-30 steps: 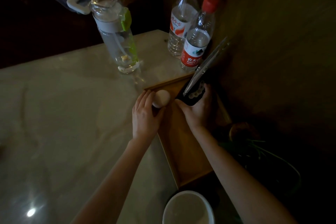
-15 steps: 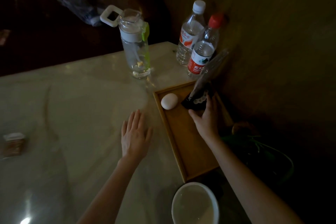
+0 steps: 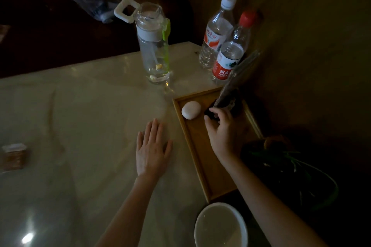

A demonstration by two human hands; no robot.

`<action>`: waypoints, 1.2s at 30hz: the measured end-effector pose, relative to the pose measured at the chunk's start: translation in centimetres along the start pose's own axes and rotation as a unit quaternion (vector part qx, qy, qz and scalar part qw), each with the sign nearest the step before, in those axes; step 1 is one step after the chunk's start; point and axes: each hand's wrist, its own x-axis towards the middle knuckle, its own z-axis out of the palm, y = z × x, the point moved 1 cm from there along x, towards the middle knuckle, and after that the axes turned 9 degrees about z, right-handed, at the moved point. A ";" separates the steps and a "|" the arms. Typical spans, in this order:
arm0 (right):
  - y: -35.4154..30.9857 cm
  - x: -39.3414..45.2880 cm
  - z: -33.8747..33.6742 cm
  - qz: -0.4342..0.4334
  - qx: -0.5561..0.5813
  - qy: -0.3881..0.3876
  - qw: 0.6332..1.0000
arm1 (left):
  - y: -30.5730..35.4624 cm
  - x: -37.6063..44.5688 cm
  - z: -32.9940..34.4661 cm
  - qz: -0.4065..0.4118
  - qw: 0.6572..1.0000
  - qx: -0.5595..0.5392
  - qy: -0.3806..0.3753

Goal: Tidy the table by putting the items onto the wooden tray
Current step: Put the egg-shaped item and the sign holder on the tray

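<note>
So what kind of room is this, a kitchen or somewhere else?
Probably a dim home dining corner: a pale marble-look table against a wall, drinking bottles, a white bowl and a wooden tray.

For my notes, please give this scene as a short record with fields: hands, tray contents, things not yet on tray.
left hand: open, flat on the table
right hand: on the dark packet
wooden tray: white oval object, dark packet
off tray: clear flask, two water bottles, white bowl, small box
</note>
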 end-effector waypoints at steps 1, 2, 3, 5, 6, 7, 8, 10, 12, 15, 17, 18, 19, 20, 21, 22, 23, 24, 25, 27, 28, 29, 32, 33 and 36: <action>0.0 -0.2 0.3 0.000 0.004 0.002 1.000 | 0.0 0.0 0.0 -0.001 1.000 -0.001 0.001; 0.0 -0.3 0.6 -0.001 0.008 0.003 1.000 | 0.0 0.0 0.0 -0.003 1.000 -0.002 0.002; -0.1 -0.5 0.9 -0.002 0.013 0.002 1.000 | 0.0 0.0 0.0 -0.005 1.000 -0.003 0.002; -0.4 -0.6 1.7 -0.008 0.021 -0.014 1.000 | 0.0 0.1 0.0 -0.008 1.000 -0.007 0.003; -0.5 -0.6 2.1 -0.014 0.021 -0.027 0.999 | 0.0 0.1 0.0 -0.009 1.000 -0.009 0.003; -0.5 -0.6 2.5 -0.020 0.019 -0.040 0.999 | 0.0 0.2 0.0 -0.010 1.000 -0.010 0.003; -0.5 -0.4 2.9 -0.023 0.018 -0.052 0.998 | 0.0 0.2 0.1 -0.009 1.000 -0.010 0.003; -0.4 -0.2 3.5 -0.016 0.026 -0.073 0.997 | 0.0 0.1 0.1 -0.008 1.000 -0.009 0.006; -0.4 0.0 4.0 -0.010 0.032 -0.082 0.996 | 0.0 0.1 0.0 -0.008 1.000 -0.010 0.010; -0.5 0.2 4.4 -0.042 0.026 -0.073 0.996 | 0.1 0.1 0.0 -0.008 1.000 -0.012 0.014; -0.7 0.5 4.6 -0.047 0.029 -0.065 0.996 | 0.1 0.1 0.0 -0.008 1.000 -0.012 0.014; -0.7 0.5 4.7 -0.046 0.034 -0.060 0.997 | 0.1 0.1 0.0 -0.009 1.000 -0.013 0.015; -0.8 0.6 4.8 -0.043 0.039 -0.054 0.997 | 0.1 0.1 -0.1 -0.009 1.000 -0.013 0.015; -0.9 0.6 4.8 -0.039 0.044 -0.049 0.997 | 0.1 0.2 -0.1 -0.009 1.000 -0.013 0.015; -1.0 0.6 4.8 -0.034 0.047 -0.046 0.997 | 0.2 0.2 0.0 -0.009 1.000 -0.013 0.015; -1.2 0.6 4.9 -0.029 0.048 -0.043 0.997 | 0.2 0.2 -0.1 -0.009 1.000 -0.014 0.015; -1.4 0.7 4.9 -0.028 0.046 -0.039 0.998 | 0.2 0.2 -0.1 -0.009 1.000 -0.016 0.016; -1.5 0.7 4.9 -0.027 0.043 -0.034 0.998 | 0.2 0.2 -0.1 -0.009 1.000 -0.016 0.016; -1.7 0.7 5.0 -0.025 0.041 -0.029 0.998 | 0.2 0.2 -0.1 -0.008 1.000 -0.016 0.017; -2.1 0.8 5.0 -0.010 0.043 -0.020 0.999 | 0.2 0.2 -0.1 -0.008 1.000 -0.010 0.016; -2.4 0.9 5.0 -0.002 0.044 -0.015 0.999 | 0.2 0.2 -0.1 -0.008 1.000 -0.007 0.016; -2.6 0.9 5.0 0.006 0.044 -0.013 0.999 | 0.2 0.2 -0.1 -0.008 1.000 -0.006 0.016; -3.0 1.1 5.2 0.025 0.037 -0.013 0.999 | 0.2 0.2 -0.1 -0.008 1.000 -0.002 0.012; -3.0 1.1 5.2 0.026 0.035 -0.014 0.999 | 0.2 0.2 -0.1 -0.009 1.000 -0.001 0.009; -2.9 0.9 5.2 0.017 0.031 -0.010 0.999 | 0.2 0.2 -0.1 -0.012 1.000 -0.002 0.010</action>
